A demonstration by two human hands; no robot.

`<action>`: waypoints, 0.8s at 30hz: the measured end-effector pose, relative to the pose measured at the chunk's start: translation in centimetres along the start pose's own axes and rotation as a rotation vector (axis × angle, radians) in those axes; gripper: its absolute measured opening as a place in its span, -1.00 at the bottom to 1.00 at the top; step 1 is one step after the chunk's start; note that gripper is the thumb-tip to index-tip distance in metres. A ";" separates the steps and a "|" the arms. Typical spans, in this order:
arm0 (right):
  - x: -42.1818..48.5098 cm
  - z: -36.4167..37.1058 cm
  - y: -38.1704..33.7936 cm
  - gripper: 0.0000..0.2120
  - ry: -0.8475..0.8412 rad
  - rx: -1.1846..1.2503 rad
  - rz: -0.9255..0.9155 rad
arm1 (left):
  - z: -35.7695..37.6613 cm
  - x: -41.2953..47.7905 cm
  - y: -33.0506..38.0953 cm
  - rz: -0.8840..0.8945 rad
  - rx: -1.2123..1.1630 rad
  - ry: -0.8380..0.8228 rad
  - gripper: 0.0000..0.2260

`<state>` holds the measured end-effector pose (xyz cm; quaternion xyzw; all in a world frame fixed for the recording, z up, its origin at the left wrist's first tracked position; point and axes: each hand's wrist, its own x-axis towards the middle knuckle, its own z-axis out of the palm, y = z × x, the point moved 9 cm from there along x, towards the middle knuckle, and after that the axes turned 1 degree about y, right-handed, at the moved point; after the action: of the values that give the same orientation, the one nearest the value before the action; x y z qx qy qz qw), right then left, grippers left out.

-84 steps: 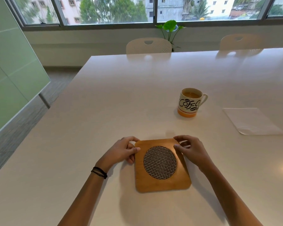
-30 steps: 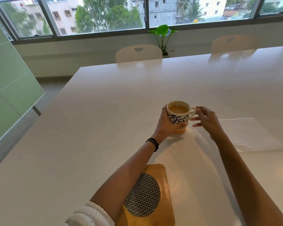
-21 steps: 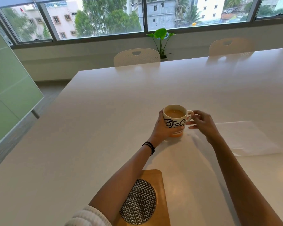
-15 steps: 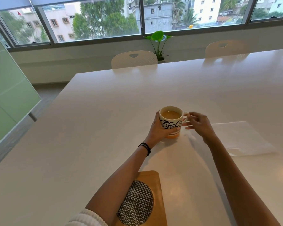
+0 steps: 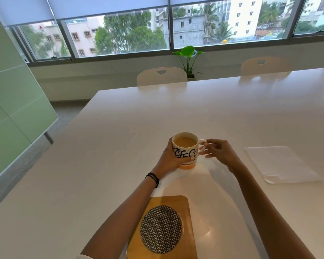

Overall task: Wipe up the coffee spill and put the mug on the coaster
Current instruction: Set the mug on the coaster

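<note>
A white mug (image 5: 185,150) with black lettering and an orange base stands upright on the white table (image 5: 120,139), full of light brown coffee. My left hand (image 5: 169,159) wraps around its left side. My right hand (image 5: 218,152) pinches the mug's handle with its fingertips. The wooden coaster (image 5: 176,227) with a round woven black-and-white inset lies near the table's front edge, partly under my left forearm. A white napkin (image 5: 280,163) lies flat to the right of the mug. I see no spill on the table.
Two white chairs (image 5: 162,76) (image 5: 263,65) stand at the table's far side. A small green plant (image 5: 188,58) sits on the window ledge. A green glass partition (image 5: 13,101) runs along the left.
Both hands left the coaster and reached to the mug, taking hold of its side and handle. In the last second the grip has stayed, and the view has tilted upward.
</note>
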<state>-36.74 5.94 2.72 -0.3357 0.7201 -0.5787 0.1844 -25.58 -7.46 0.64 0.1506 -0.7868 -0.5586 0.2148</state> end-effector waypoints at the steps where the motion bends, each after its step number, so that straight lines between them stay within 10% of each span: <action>1: -0.3 0.4 -0.2 -0.83 -0.014 -0.004 -0.006 | -0.4 -0.5 -0.1 -0.005 0.001 0.001 -0.29; 24: -11.0 5.1 -4.6 -0.79 -0.237 0.081 -0.125 | -3.8 -13.4 2.6 -0.010 0.023 -0.032 -0.31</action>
<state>-24.41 9.49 4.46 -0.4383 0.6467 -0.5741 0.2451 -12.05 -3.31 1.93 0.1482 -0.7958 -0.5529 0.1976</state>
